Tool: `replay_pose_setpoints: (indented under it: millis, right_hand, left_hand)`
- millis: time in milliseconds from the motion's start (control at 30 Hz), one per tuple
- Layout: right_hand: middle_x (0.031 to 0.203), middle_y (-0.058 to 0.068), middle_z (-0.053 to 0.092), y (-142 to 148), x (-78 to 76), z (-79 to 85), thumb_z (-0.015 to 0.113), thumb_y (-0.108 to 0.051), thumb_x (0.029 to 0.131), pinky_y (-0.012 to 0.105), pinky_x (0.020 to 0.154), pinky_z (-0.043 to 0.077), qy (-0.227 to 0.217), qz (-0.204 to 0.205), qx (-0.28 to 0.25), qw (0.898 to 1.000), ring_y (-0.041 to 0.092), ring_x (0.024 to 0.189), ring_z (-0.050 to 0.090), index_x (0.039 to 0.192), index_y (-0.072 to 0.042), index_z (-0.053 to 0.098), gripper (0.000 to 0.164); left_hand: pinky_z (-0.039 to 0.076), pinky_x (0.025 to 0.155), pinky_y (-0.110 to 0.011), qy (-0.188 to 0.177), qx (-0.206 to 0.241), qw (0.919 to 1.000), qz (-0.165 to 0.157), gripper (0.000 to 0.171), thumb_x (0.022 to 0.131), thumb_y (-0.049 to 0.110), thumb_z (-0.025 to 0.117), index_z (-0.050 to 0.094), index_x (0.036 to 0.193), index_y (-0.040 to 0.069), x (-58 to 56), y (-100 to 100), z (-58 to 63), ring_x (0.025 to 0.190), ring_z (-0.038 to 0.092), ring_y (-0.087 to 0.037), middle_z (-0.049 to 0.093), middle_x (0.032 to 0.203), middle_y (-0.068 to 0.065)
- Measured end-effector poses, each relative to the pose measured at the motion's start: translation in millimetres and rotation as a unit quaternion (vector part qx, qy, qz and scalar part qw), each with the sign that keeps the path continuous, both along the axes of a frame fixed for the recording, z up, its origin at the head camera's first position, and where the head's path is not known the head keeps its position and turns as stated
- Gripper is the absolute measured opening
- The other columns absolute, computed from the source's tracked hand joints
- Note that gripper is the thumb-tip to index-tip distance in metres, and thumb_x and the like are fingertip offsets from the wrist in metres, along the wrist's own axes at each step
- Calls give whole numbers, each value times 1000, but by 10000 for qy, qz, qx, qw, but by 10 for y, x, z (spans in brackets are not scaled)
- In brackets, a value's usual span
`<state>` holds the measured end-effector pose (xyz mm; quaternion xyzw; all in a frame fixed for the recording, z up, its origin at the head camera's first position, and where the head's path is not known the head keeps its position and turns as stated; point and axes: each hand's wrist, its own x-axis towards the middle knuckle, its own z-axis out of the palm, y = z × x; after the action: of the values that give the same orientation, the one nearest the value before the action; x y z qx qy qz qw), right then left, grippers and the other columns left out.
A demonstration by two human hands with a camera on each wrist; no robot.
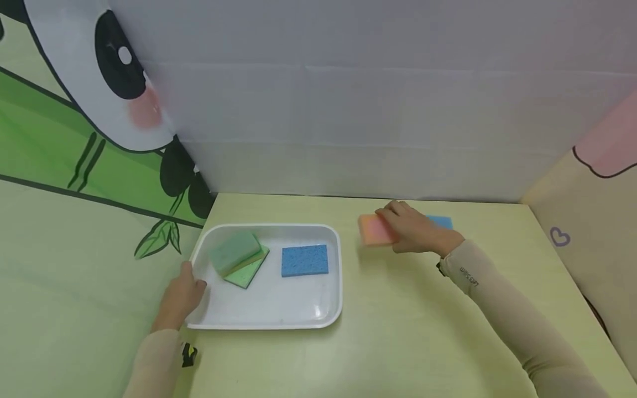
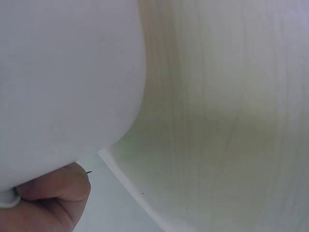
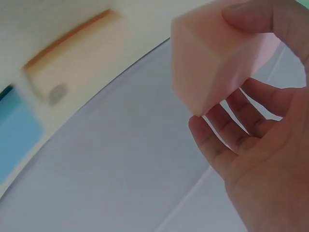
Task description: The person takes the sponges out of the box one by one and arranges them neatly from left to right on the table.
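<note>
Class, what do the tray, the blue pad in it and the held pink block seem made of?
White tray: probably plastic, smooth and glossy, showing bright reflections.
Blue pad: likely sponge, matte, with a speckled, pitted-looking surface.
Pink block: perhaps foam, matte; no pores can be made out, so uncertain.

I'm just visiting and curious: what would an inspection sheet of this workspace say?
Surface: pale yellow table.
Job's things: white tray holding a blue sponge and a thick green sponge partly over a lighter green piece; outside it, a pinkish-orange block and a partly hidden second blue piece.
Clutter: blurred orange-edged shape in the right wrist view; identity unclear.
Grippers: bare hands; left hand grips the tray's edge, right hand holds the block.
Cables: nothing seen.
Surroundings: pale backdrop behind, cartoon-printed panel at left.
</note>
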<state>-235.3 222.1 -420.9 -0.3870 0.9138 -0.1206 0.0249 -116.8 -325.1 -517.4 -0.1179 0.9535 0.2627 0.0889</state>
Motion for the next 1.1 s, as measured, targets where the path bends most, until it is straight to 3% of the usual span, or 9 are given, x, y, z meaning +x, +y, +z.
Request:
replay_pose_setpoints:
  millis: [267, 467, 733, 1100]
  right_hand:
    - [125, 20, 45, 742, -103, -74, 77, -7, 75, 51, 91, 43, -205, -673, 135, 9974, 35, 112, 44, 140, 6, 42, 75]
    - [130, 26, 40, 1133, -144, -105, 76, -9, 79, 57, 93, 39, -358, -1068, 362, 9930, 41, 115, 39, 141, 11, 38, 76]
    - [127, 32, 39, 1470, -206, -151, 74, -4, 79, 60, 88, 38, -449, -1462, 216, 9880, 45, 110, 39, 139, 13, 37, 72]
    - [122, 37, 36, 1868, -374, -476, 68, -3, 80, 64, 87, 34, -463, -1818, 125, 9822, 51, 106, 36, 134, 16, 37, 65]
  left_hand:
    - [49, 61, -46, -117, 32, 9998, 126, 53, 98, 13, 44, 19, 139, -10, 49, -24, 41, 83, 61, -41, 49, 116, -47]
    - [50, 60, -45, -102, 45, 9998, 154, 53, 98, 14, 44, 20, 140, -10, 64, -77, 37, 82, 62, -42, 49, 116, -47]
    - [50, 59, -43, -149, 118, 9996, 190, 53, 99, 14, 44, 20, 139, -10, 92, -76, 44, 84, 62, -42, 48, 118, -48]
    - [50, 60, -44, -161, 78, 9996, 220, 52, 99, 15, 44, 20, 139, -9, 109, -88, 37, 85, 62, -43, 49, 118, -47]
